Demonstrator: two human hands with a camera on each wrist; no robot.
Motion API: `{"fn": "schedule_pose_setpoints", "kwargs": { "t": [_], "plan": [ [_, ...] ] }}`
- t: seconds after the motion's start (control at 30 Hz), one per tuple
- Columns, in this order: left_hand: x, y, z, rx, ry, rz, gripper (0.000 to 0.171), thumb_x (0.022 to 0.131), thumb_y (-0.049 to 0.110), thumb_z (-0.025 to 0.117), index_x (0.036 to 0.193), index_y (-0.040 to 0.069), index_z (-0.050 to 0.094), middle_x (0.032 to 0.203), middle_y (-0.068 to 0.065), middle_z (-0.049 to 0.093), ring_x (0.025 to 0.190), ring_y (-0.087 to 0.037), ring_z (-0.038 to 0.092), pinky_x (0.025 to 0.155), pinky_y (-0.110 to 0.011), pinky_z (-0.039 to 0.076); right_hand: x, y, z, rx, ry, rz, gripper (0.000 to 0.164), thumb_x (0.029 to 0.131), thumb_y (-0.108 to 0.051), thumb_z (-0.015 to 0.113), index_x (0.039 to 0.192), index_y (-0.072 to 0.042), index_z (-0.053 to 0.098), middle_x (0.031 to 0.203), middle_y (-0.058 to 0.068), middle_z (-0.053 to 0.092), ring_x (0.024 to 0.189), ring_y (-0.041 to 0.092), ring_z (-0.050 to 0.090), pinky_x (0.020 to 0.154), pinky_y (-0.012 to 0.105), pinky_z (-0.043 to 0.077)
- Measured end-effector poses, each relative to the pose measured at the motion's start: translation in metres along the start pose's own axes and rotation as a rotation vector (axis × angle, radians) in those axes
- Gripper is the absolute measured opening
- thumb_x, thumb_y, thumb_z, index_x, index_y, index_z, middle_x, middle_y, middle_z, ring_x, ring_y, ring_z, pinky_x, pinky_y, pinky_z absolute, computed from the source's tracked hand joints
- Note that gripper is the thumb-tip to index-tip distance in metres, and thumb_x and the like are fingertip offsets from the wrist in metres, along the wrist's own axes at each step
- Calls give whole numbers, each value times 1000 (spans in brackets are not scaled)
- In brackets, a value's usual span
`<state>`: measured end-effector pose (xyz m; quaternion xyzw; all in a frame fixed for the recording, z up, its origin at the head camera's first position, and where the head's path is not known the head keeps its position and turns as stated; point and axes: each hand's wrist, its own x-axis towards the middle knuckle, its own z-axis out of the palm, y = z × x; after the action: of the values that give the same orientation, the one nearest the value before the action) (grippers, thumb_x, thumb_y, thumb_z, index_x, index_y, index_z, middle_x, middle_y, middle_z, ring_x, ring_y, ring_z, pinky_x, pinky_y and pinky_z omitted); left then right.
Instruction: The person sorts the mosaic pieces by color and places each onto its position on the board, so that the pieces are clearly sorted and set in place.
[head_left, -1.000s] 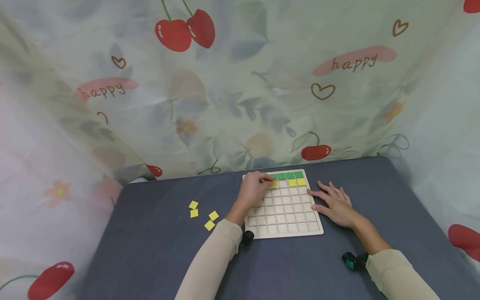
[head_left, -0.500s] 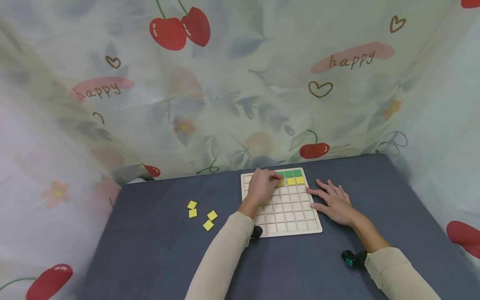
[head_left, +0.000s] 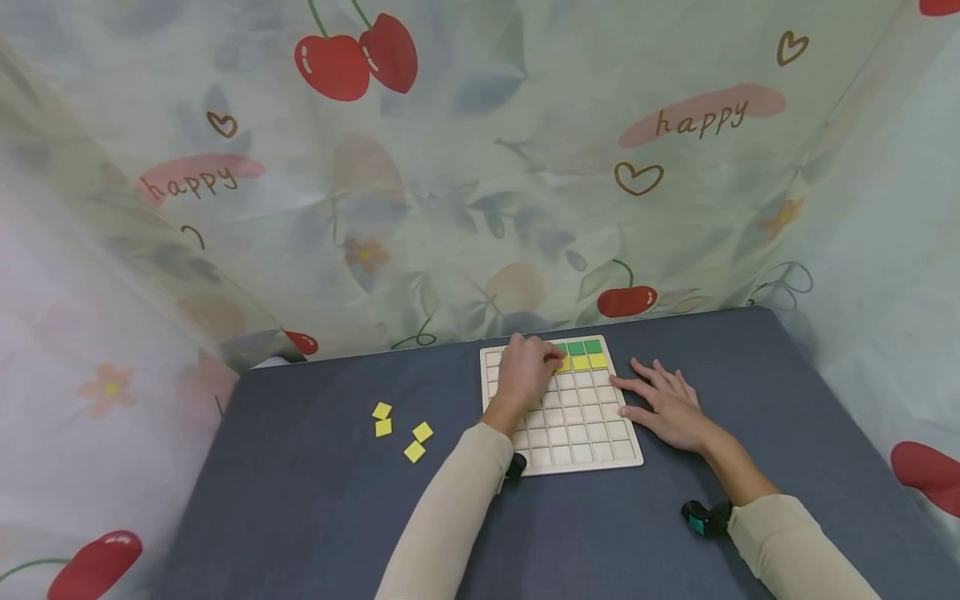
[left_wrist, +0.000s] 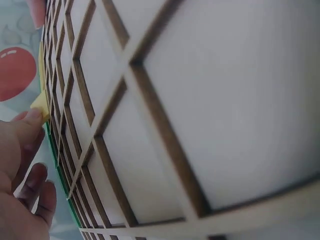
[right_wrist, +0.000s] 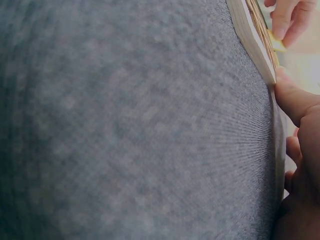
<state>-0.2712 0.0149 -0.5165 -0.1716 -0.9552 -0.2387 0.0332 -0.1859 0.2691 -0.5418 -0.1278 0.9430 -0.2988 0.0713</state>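
Note:
A pale wooden grid board (head_left: 576,415) lies on the table. Across its far row runs a line of green square tiles (head_left: 584,347), and two yellow tiles (head_left: 588,362) fill cells at the right of the second row. My left hand (head_left: 525,373), over the board's far left part, pinches another yellow tile (left_wrist: 41,105) between thumb and finger. That tile is tilted at the second row, just left of the two seated ones; the hand hides cells beneath it. My right hand (head_left: 667,412) rests with spread fingers on the table, thumb and a fingertip at the board's right edge.
Several loose yellow tiles (head_left: 414,452) lie on the dark grey tablecloth (head_left: 300,483) left of the board. A patterned curtain (head_left: 465,167) hangs behind the table's far edge. Dark wrist devices (head_left: 705,518) sit at both cuffs.
My left hand has moved right along the second row with the yellow tile, up to the two seated yellow tiles, and then nearly stopped. My right hand has stayed at the board's edge.

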Motion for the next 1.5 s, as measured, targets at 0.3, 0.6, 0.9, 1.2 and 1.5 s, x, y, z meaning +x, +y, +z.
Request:
{"fn": "schedule_pose_setpoints", "kwargs": {
  "t": [0.3, 0.6, 0.9, 1.2, 1.5],
  "plan": [
    [-3, 2, -3, 237, 13, 108, 16, 96, 38, 70, 106, 32, 82, 108, 7, 68, 96, -16, 54, 78, -27, 48, -1, -3, -2, 13, 7, -10, 57, 100, -46, 61, 152, -25, 50, 169, 21, 22, 155, 54, 5, 119, 73, -1],
    [-6, -4, -2, 259, -52, 86, 31, 98, 50, 64, 123, 36, 74, 126, 8, 62, 113, -16, 53, 91, -31, 49, 1, -4, 0, 12, -6, -6, 58, 101, -46, 61, 152, -24, 50, 168, 22, 22, 155, 54, 5, 119, 74, -1],
    [-16, -6, -5, 271, -115, 108, 47, 99, 60, 54, 139, 36, 60, 151, 6, 50, 142, -22, 43, 114, -43, 43, 1, -4, 1, 15, -11, 10, 58, 100, -45, 62, 152, -23, 51, 168, 23, 22, 154, 55, 5, 118, 74, -1],
    [-28, -21, -11, 306, -143, 112, 62, 99, 64, 51, 155, 44, 37, 167, 5, 31, 157, -29, 27, 128, -48, 23, 2, -6, 1, 14, -35, 16, 59, 100, -46, 61, 153, -24, 49, 169, 22, 20, 154, 55, 3, 118, 75, -3],
    [-38, -25, -14, 297, -132, 51, 71, 97, 70, 48, 160, 45, 26, 172, 5, 19, 161, -34, 13, 130, -56, 8, 2, -6, -5, 13, -47, 25, 60, 100, -46, 62, 153, -23, 49, 168, 24, 19, 154, 56, 2, 118, 75, -4]
  ]
}}
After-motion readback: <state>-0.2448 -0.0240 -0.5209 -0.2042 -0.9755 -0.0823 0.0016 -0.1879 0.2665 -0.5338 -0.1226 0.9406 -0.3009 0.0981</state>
